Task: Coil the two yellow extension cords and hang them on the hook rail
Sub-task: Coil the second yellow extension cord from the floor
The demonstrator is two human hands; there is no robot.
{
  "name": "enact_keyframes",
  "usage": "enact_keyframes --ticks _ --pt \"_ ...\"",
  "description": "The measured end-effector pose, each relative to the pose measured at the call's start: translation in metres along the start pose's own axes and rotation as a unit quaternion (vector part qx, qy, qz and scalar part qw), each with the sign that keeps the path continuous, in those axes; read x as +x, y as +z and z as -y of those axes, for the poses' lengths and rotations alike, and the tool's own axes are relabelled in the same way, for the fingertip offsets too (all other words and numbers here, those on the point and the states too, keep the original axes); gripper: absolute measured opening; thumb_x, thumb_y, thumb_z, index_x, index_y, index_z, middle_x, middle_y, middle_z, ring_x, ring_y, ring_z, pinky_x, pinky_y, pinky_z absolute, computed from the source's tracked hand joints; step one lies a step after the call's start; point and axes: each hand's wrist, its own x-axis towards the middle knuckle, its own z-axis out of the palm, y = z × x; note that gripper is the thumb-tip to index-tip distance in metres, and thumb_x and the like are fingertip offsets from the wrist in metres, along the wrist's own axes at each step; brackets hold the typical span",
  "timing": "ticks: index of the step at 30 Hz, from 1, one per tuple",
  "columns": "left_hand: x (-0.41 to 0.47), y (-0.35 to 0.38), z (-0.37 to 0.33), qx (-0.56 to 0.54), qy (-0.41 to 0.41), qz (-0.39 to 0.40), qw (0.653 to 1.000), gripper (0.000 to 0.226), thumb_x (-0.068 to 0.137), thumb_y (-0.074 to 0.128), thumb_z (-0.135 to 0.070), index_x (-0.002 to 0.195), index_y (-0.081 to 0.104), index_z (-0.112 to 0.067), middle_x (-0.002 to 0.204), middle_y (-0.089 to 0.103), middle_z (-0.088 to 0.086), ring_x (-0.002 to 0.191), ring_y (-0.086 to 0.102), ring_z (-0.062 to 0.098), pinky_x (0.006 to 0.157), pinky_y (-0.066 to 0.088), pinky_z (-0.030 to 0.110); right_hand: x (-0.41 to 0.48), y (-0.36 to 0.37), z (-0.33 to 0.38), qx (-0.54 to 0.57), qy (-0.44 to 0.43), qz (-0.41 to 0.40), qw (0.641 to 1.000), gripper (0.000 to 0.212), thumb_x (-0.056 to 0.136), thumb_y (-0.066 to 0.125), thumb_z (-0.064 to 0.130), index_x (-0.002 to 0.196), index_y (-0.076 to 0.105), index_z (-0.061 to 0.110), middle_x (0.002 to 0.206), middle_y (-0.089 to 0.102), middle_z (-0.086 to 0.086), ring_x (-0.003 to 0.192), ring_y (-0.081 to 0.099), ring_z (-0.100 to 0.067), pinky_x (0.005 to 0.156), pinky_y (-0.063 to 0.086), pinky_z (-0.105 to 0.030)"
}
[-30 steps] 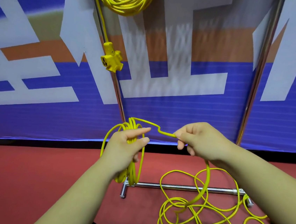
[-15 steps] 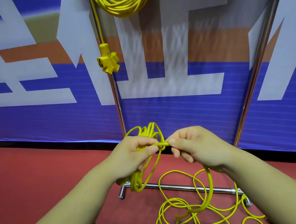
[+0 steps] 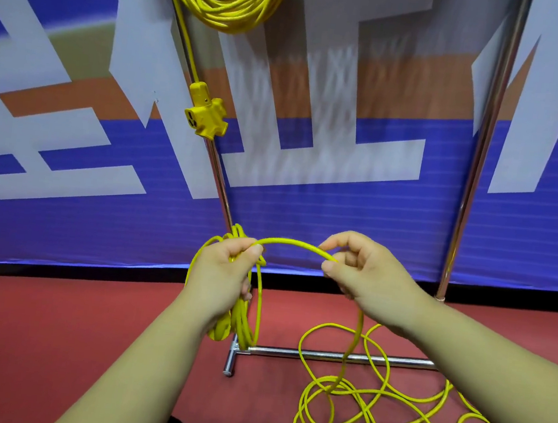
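One yellow cord hangs as a finished coil [image 3: 225,2] at the top of the rack, its three-way socket end [image 3: 206,116] dangling below. My left hand [image 3: 221,274] grips a bundle of several loops of the second yellow cord [image 3: 253,312], which hangs down past my wrist. My right hand [image 3: 364,272] pinches the same cord a short span to the right; the cord arcs between both hands. From my right hand the cord drops to a loose tangle [image 3: 363,413] on the red floor.
The rack has two chrome uprights [image 3: 479,156] and a chrome foot bar [image 3: 324,355] on the red floor. A blue, white and orange banner [image 3: 69,161] stands right behind it. The top rail is out of view.
My right hand met the left, handed over a loop, then slid right along the cord. The bundle in my left hand has gained a loop. The camera moved closer.
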Motion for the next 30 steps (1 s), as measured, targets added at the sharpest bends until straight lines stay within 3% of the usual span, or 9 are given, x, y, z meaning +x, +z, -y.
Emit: enact_keyframes --ticks 4,6,9,11,14,17,19,24,30 --pt "-0.004 0.006 0.002 -0.017 -0.013 0.036 0.999 0.019 0.101 0.057 -0.02 0.102 0.072 -0.009 0.049 0.049 -0.002 0.042 0.041 0.016 0.046 0.047 0.028 0.005 0.006 -0.002 -0.079 -0.094 -0.137 0.983 0.016 0.091 0.068 0.014 0.09 0.071 0.029 0.077 0.068 0.007 0.065 0.058 -0.008 0.061 0.045 -0.018" --pt "-0.003 0.006 0.004 -0.052 -0.025 0.047 0.997 0.018 0.101 0.058 -0.019 0.106 0.073 -0.011 0.063 0.047 0.013 0.043 0.04 0.015 0.049 0.048 0.031 0.006 0.004 -0.001 -0.131 -0.123 -0.165 0.97 0.015 0.091 0.069 0.017 0.091 0.072 0.031 0.076 0.069 0.01 0.07 0.06 -0.006 0.063 0.046 -0.017" --pt "-0.001 0.003 0.004 -0.138 -0.065 0.039 0.987 0.021 0.101 0.057 -0.011 0.115 0.072 -0.014 0.064 0.045 0.011 0.043 0.042 0.014 0.05 0.045 0.03 0.009 -0.002 0.0 -0.224 -0.158 -0.191 0.942 0.012 0.091 0.068 0.021 0.096 0.074 0.03 0.069 0.062 0.024 0.071 0.059 0.001 0.062 0.039 -0.009" --pt "0.001 -0.003 0.003 -0.211 -0.085 0.018 0.974 0.025 0.101 0.054 -0.005 0.117 0.07 -0.013 0.062 0.046 0.004 0.042 0.043 0.013 0.046 0.045 0.027 0.013 -0.011 -0.004 -0.297 -0.122 -0.176 0.931 0.011 0.092 0.066 0.025 0.096 0.073 0.032 0.072 0.062 0.024 0.074 0.059 0.0 0.067 0.044 -0.019" --pt "0.005 -0.014 0.002 -0.286 -0.086 -0.007 0.954 0.026 0.1 0.049 -0.001 0.118 0.067 -0.009 0.063 0.048 0.007 0.042 0.046 0.013 0.045 0.046 0.025 0.018 -0.022 -0.011 -0.451 0.001 -0.067 0.89 0.009 0.092 0.062 0.029 0.095 0.07 0.033 0.088 0.07 0.011 0.089 0.065 -0.017 0.075 0.053 -0.033" --pt "0.007 -0.019 0.001 -0.315 -0.071 -0.021 0.946 0.025 0.101 0.047 0.0 0.116 0.066 -0.008 0.059 0.049 0.007 0.044 0.048 0.015 0.048 0.049 0.027 0.015 -0.018 -0.013 -0.519 0.056 0.024 0.853 0.01 0.092 0.061 0.032 0.096 0.07 0.033 0.095 0.07 0.009 0.088 0.063 -0.017 0.072 0.05 -0.03" --pt "0.007 -0.021 0.002 -0.309 -0.061 -0.027 0.949 0.024 0.101 0.047 0.0 0.116 0.065 -0.005 0.061 0.053 0.005 0.048 0.051 0.015 0.051 0.051 0.029 0.014 -0.013 -0.011 -0.509 0.045 0.048 0.858 0.009 0.093 0.06 0.032 0.092 0.069 0.033 0.086 0.069 0.012 0.081 0.061 -0.012 0.069 0.049 -0.029" --pt "0.007 -0.019 0.005 -0.275 -0.041 -0.055 0.959 0.021 0.101 0.049 0.0 0.111 0.066 -0.007 0.076 0.058 0.014 0.06 0.065 0.019 0.062 0.058 0.033 0.011 -0.012 0.006 -0.398 0.043 0.08 0.913 0.012 0.093 0.062 0.026 0.086 0.071 0.025 0.073 0.073 0.011 0.05 0.055 0.006 0.062 0.049 -0.025" --pt "0.001 -0.014 0.005 -0.16 -0.015 -0.045 0.986 0.022 0.102 0.051 -0.003 0.113 0.068 -0.012 0.054 0.048 0.006 0.045 0.049 0.017 0.048 0.05 0.03 0.002 -0.014 0.02 -0.268 0.014 0.06 0.961 0.012 0.095 0.063 0.019 0.086 0.07 0.022 0.072 0.073 0.007 0.049 0.053 0.0 0.057 0.044 -0.02"
